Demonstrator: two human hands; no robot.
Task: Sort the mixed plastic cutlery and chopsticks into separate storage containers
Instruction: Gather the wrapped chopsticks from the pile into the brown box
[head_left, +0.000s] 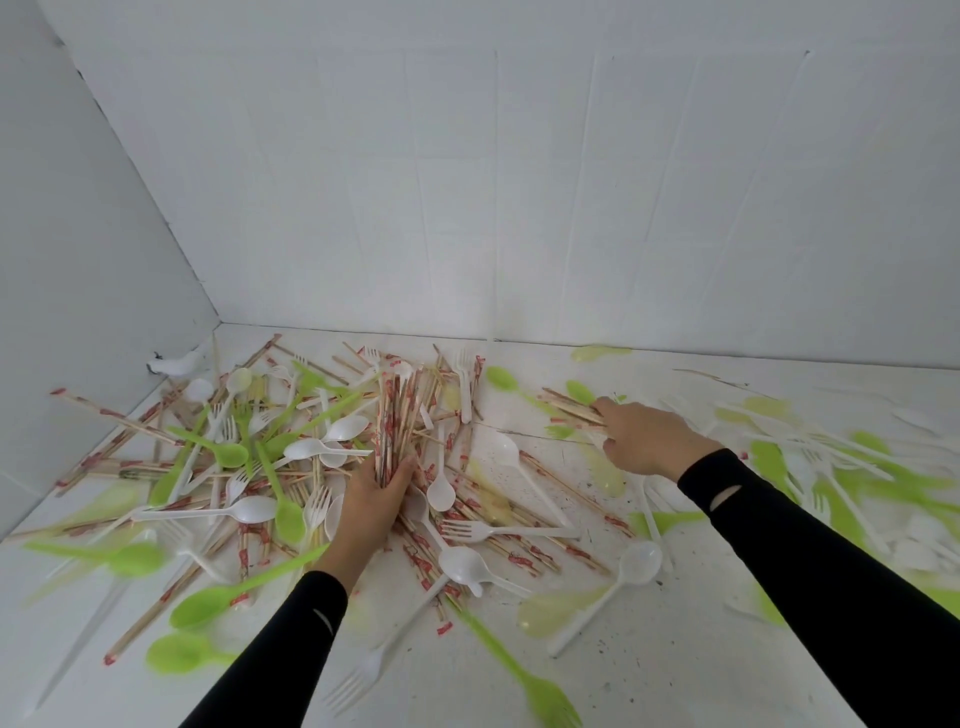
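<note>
Nearest edge: a green fork (540, 691) lies tines toward the viewer, and a white fork (358, 680) lies just left of it. Both rest on the white surface (675, 665), which is speckled and scuffed. Two green spoons (182, 652) lie at lower left, somewhat blurred.

Black sleeves (831, 561) come in from the bottom and from the right.

Mid ground, right of centre: a white spoon (636, 564) lies bowl up and away from the viewer, apart from the pile.

Left hand (371, 501): fingers and thumb wrapped round the lower end of a thick bundle of chopsticks (397, 415). The bundle stands nearly upright and fans slightly at the top.

Right hand (647, 439): reaches further out, with the fingers curled onto a smaller clutch of chopsticks (571, 408) that lies low against the surface.

Main heap (249, 452), left of the left hand: white and green spoons, white forks and red-printed chopsticks, crossed and overlapping. Loose chopsticks also spread between the two hands.

Far right: more green and white cutlery, too motion-blurred to tell piece from piece.

Far left corner: a small white object (174, 365) sits at the foot of the left wall (78, 260); I cannot tell what it is. The white back wall (519, 182) stands behind everything.
</note>
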